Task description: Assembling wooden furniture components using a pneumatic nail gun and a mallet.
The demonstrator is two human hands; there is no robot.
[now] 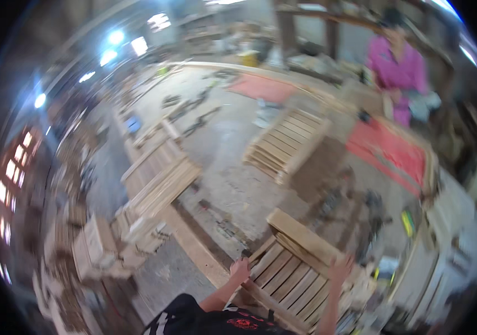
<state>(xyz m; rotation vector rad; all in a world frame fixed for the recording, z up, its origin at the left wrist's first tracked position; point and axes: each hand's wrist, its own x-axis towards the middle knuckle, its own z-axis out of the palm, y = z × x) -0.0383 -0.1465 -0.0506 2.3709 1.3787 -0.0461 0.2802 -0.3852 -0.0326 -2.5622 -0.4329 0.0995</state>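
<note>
Shirt [208, 319] borders slatted frame [292, 278] between left grip [240, 270], clamped on it, and right grip [341, 269], closure unclear.

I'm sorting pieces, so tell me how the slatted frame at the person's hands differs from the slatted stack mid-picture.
The near frame has the left hand and right hand at its edges; no hand touches the middle stack. The near frame's slats mix light and dark browns; the middle stack's look more even. The near frame's slats slant down leftward, the middle stack's down rightward. Both are wooden.
</note>
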